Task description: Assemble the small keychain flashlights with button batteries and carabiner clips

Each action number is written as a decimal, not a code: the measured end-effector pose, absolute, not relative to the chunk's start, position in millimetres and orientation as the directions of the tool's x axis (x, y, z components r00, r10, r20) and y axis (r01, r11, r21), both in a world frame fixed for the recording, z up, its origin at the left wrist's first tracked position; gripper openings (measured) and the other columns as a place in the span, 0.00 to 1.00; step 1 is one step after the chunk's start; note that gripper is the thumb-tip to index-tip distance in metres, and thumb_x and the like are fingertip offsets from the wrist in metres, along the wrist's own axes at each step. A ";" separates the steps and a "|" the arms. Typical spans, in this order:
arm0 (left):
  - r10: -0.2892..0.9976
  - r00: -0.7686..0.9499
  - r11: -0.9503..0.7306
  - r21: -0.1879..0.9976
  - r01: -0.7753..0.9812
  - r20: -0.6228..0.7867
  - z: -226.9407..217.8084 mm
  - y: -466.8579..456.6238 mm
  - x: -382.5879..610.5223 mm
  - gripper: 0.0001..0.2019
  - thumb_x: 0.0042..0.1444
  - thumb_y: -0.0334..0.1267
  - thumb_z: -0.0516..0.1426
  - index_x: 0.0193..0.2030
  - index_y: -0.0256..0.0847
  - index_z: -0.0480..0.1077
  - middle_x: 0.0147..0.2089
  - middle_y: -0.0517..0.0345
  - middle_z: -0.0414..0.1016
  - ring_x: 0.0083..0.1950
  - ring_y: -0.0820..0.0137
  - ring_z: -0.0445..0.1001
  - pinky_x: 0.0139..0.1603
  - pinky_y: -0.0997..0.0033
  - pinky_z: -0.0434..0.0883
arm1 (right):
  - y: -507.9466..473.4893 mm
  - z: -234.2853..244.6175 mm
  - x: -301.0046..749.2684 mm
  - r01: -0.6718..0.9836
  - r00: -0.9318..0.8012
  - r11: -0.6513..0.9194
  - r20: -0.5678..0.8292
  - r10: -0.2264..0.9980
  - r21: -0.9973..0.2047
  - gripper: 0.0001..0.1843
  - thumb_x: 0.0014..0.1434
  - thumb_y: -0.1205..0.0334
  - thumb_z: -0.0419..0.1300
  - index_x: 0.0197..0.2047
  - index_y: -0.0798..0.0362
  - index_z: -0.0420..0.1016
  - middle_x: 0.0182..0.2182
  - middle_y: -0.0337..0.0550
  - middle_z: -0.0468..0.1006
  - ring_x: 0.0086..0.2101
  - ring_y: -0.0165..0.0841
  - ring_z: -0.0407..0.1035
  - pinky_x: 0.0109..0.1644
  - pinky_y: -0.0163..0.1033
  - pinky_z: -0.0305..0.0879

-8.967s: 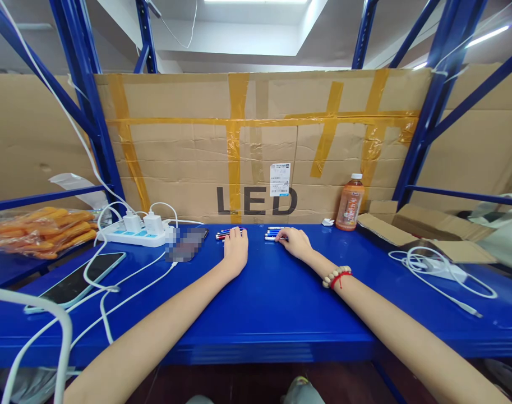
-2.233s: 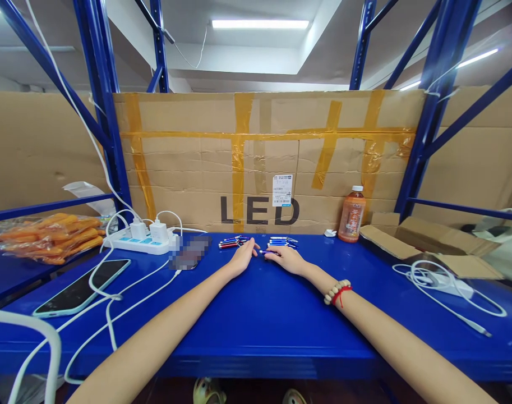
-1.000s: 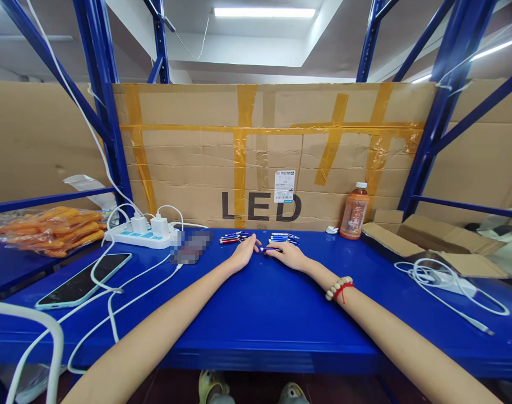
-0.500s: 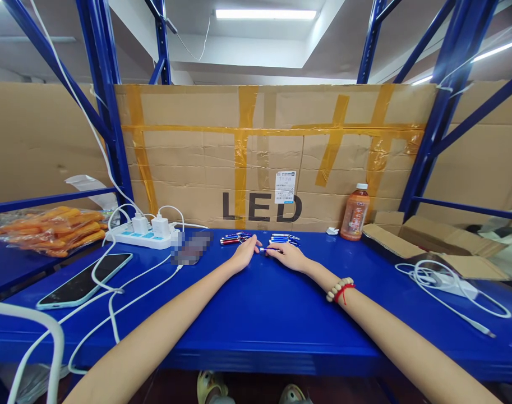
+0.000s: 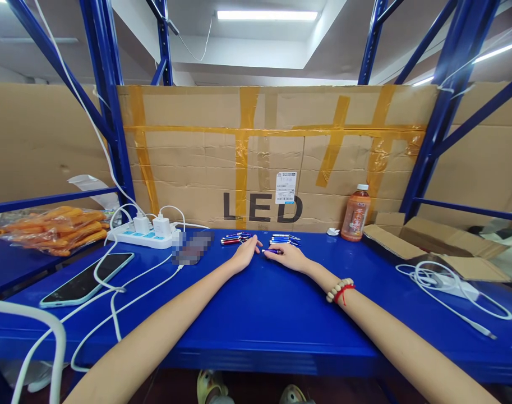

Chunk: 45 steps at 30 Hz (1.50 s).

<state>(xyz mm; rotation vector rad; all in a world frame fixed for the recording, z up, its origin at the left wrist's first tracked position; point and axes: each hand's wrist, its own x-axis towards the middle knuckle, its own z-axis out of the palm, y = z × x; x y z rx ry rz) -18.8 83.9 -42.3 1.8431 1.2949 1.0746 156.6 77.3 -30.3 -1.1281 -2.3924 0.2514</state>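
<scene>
My right hand (image 5: 290,256) is closed on a dark blue pen (image 5: 272,251), low over the blue tabletop, the pen's tip end pointing left. Just beyond that hand lies a row of blue and silver pens (image 5: 284,238), side by side. Facing it across a small gap, my left hand (image 5: 244,255) rests with its fingers loosely apart and nothing visible in them. Behind the left hand is a second group of pens (image 5: 234,238), red and blue, partly covered by the fingers.
At left are a power strip (image 5: 148,237) with white chargers, a phone (image 5: 87,280), looping white cables and bagged orange items (image 5: 54,229). An orange drink bottle (image 5: 355,214), an open carton (image 5: 432,247) and a coiled cable (image 5: 449,286) stand right. A cardboard sheet (image 5: 188,174) backs the table.
The pen in my right hand has shifted slightly, with its tip end now a little farther from my left fingers. Both arms stay nearly in place.
</scene>
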 end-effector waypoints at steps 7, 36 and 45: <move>0.949 0.183 -0.313 0.838 0.447 0.257 -40.1 81.4 -17.9 0.14 0.60 0.44 0.51 0.42 0.35 0.68 0.42 0.54 0.72 0.43 0.68 0.71 0.46 0.59 0.68 | 80.8 -31.6 158.4 0.656 -0.552 0.640 0.324 0.768 -0.400 0.23 0.59 0.46 0.49 0.30 0.53 0.76 0.24 0.38 0.74 0.27 0.29 0.65 0.30 0.32 0.56; 0.903 0.196 -0.397 0.568 0.721 0.382 -32.1 66.6 -16.4 0.12 0.60 0.41 0.51 0.45 0.36 0.68 0.45 0.52 0.71 0.45 0.67 0.71 0.47 0.59 0.69 | 74.7 -28.4 162.3 0.821 -0.442 0.534 0.366 0.819 -0.202 0.14 0.61 0.60 0.51 0.47 0.46 0.73 0.44 0.44 0.72 0.44 0.37 0.66 0.46 0.40 0.61; 0.880 0.141 -0.256 0.204 0.945 0.453 -29.8 55.4 -18.1 0.13 0.58 0.38 0.53 0.49 0.36 0.66 0.52 0.50 0.67 0.54 0.62 0.66 0.53 0.52 0.64 | 78.8 -26.6 171.4 0.910 -0.298 0.388 0.421 0.857 -0.144 0.13 0.58 0.69 0.54 0.43 0.46 0.75 0.42 0.45 0.74 0.46 0.40 0.64 0.47 0.44 0.57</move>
